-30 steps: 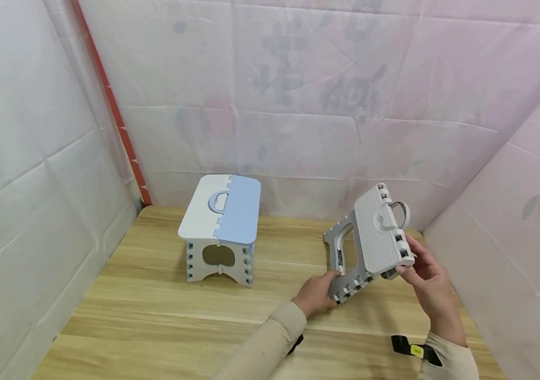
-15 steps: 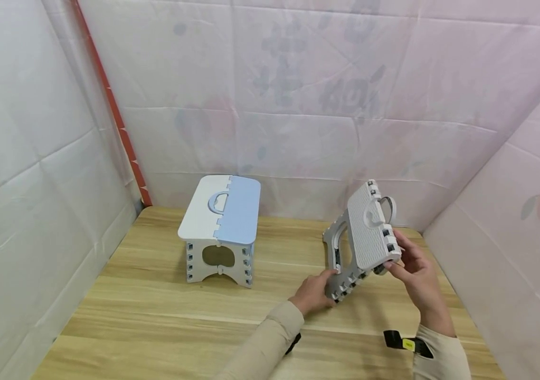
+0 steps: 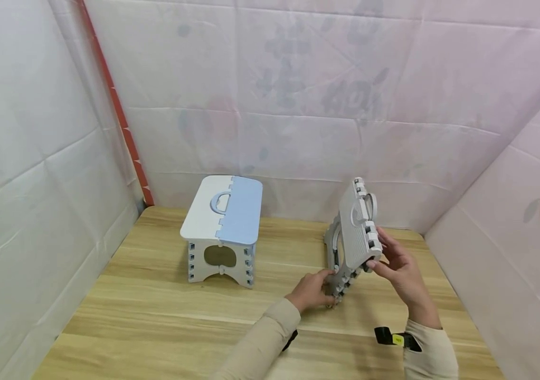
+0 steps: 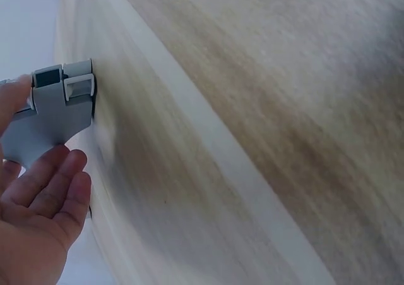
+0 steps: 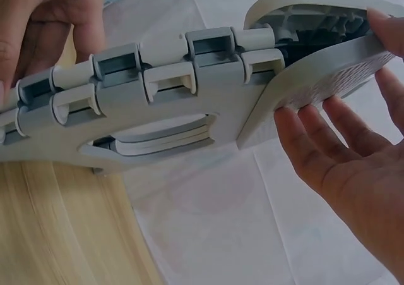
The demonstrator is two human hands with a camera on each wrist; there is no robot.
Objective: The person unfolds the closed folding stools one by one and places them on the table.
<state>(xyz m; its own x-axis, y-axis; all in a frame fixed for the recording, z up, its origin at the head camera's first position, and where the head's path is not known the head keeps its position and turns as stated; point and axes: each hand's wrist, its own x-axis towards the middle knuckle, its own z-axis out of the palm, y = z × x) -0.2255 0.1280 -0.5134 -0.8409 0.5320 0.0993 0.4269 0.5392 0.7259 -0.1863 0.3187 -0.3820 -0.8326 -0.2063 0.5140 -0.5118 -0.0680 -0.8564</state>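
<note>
A grey folding stool (image 3: 356, 232) stands partly folded at the right of the table in the head view. Its ridged seat, halves folded toward each other with the loop handle at the crease, tilts steeply. My left hand (image 3: 310, 291) grips the hinged edge of its leg panel low down, close to the tabletop; the left wrist view shows fingers and thumb around that leg (image 4: 60, 111). My right hand (image 3: 404, 277) holds the seat's near end. In the right wrist view, that hand's fingertips lie on the ridged seat (image 5: 341, 76), thumb on the opposite half.
A white and light-blue folding stool (image 3: 222, 211) stands unfolded at the left of the wooden table (image 3: 155, 327). Pale sheeting (image 3: 298, 79) hangs behind the table and along both sides. A black strap with a yellow tag (image 3: 397, 339) is at the right wrist.
The grey stool's seat has swung left and become steeper, closer to its leg panel. My right hand has moved left with it; my left hand keeps its grip, shifting only slightly.
</note>
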